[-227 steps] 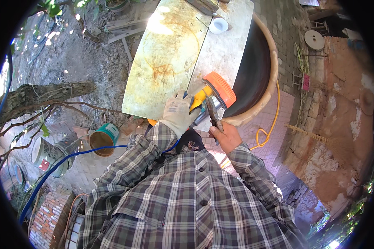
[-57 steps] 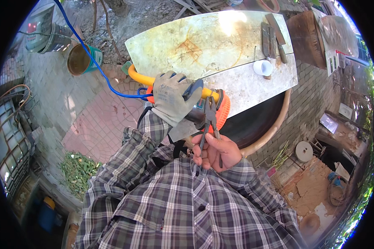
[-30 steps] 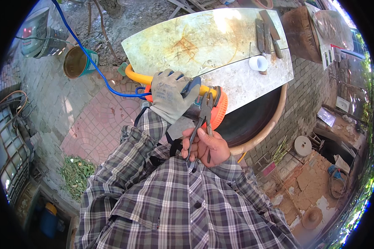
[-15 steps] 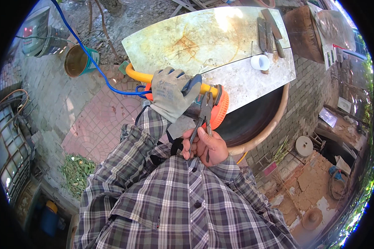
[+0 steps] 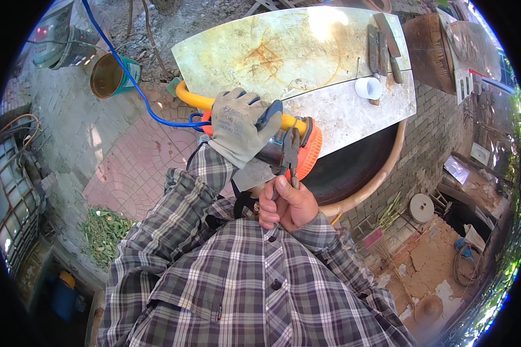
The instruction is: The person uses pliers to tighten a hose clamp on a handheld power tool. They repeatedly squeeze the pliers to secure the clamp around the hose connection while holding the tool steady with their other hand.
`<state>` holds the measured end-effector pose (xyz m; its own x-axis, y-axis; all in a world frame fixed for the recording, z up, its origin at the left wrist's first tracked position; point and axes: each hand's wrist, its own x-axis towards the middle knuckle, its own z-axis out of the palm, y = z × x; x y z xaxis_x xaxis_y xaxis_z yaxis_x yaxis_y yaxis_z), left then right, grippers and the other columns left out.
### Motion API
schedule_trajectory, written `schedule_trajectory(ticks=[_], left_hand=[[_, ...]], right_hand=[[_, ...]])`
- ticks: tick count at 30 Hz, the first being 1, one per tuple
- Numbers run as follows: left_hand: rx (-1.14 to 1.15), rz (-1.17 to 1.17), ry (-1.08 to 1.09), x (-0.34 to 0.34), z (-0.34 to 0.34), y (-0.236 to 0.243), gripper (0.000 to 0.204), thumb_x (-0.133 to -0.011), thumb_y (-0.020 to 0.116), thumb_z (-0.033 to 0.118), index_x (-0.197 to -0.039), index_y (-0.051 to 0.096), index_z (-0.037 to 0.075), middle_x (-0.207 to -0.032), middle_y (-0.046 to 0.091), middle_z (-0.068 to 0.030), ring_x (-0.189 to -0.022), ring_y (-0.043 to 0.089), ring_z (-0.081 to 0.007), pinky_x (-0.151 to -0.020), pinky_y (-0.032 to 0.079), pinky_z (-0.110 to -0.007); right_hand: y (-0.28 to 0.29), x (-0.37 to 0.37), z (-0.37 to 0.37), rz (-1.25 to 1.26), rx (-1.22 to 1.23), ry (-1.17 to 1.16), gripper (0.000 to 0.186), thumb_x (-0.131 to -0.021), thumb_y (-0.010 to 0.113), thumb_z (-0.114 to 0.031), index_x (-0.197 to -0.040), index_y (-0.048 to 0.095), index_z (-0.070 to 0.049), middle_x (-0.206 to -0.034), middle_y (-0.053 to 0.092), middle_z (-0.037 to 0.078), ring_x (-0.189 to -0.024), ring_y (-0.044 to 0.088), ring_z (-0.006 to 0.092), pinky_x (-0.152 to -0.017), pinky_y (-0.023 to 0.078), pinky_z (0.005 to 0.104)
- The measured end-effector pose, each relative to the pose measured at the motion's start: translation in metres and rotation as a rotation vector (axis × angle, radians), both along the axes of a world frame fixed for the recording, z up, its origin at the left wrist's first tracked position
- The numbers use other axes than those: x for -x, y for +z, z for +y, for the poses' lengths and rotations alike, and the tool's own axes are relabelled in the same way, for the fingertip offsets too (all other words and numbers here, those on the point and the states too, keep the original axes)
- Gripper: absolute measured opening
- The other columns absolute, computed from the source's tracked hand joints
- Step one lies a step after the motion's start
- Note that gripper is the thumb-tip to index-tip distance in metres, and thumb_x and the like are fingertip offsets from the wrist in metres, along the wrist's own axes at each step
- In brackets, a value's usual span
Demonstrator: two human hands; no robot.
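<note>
My left hand [image 5: 242, 126], in a grey work glove, is closed around the yellow curved handle [image 5: 195, 96] of a power tool with a dark body and an orange plastic cover [image 5: 308, 151]. My bare right hand [image 5: 289, 205] is wrapped around the handles of metal pliers [image 5: 290, 155], whose jaws are at the right end of the yellow handle, by a dark fitting [image 5: 305, 124]. A blue hose [image 5: 163, 121] runs to the tool. The tool is at the near edge of a stained pale board [image 5: 231, 55], held over my lap.
A second board [image 5: 359, 118] carries a white cup [image 5: 368, 88] and dark metal tools [image 5: 382, 43]. Under it is a large dark round basin [image 5: 359, 162] with a tan rim. A teal bucket [image 5: 121, 75] stands left; brick paving, a leaf pile [image 5: 104, 234] and a stool [image 5: 424, 208] surround me.
Since a second ago my right hand's fingers have closed tighter and the plier handles sit nearer together. Compared with earliest, my view has turned and my left hand grips farther along the yellow handle.
</note>
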<state>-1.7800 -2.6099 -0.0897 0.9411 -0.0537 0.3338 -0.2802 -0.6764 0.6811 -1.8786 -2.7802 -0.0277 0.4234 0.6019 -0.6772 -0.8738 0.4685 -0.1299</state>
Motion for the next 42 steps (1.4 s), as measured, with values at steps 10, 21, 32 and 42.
schedule_trajectory(ticks=[10, 21, 32, 42], left_hand=[[0.004, 0.021, -0.085, 0.004, 0.011, 0.002, 0.016, -0.074, 0.07, 0.025, -0.077, 0.072, 0.009, -0.069, 0.061, -0.0028, -0.069, 0.059, -0.0221, -0.065, 0.042, -0.038], [0.048, 0.029, -0.178, 0.008, 0.013, -0.002, 0.015, -0.076, 0.07, 0.027, -0.081, 0.072, 0.012, -0.069, 0.061, -0.0003, -0.071, 0.059, -0.0204, -0.064, 0.042, -0.037], [-0.012, 0.037, -0.127, 0.003, 0.005, 0.001, 0.014, -0.076, 0.07, 0.024, -0.075, 0.07, 0.01, -0.07, 0.063, -0.0036, -0.072, 0.06, -0.023, -0.066, 0.045, -0.038], [-0.002, 0.037, -0.122, 0.002, 0.008, -0.006, 0.02, -0.076, 0.069, 0.026, -0.074, 0.069, 0.007, -0.071, 0.063, -0.0053, -0.072, 0.06, -0.025, -0.067, 0.044, -0.04]], right_hand=[[0.035, -0.045, -0.039, 0.085, 0.273, 0.45, 0.035, -0.1, 0.053, -0.033, -0.086, 0.055, 0.0, -0.069, 0.051, 0.01, -0.056, 0.051, 0.02, -0.051, 0.047, 0.0372], [0.064, -0.136, -0.049, -0.019, 0.807, 1.308, 0.038, -0.091, 0.067, -0.04, -0.076, 0.057, -0.006, -0.058, 0.046, -0.002, -0.047, 0.04, 0.0073, -0.041, 0.031, 0.0237], [0.081, -0.115, -0.067, -0.455, 0.765, 1.008, 0.034, -0.099, 0.053, -0.028, -0.109, 0.062, 0.004, -0.087, 0.066, 0.007, -0.079, 0.065, 0.0151, -0.067, 0.052, 0.0282], [0.036, -0.038, -0.046, -0.175, 0.3, 0.486, 0.045, -0.102, 0.046, -0.027, -0.13, 0.046, 0.008, -0.111, 0.061, 0.018, -0.103, 0.064, 0.0299, -0.075, 0.057, 0.0365]])
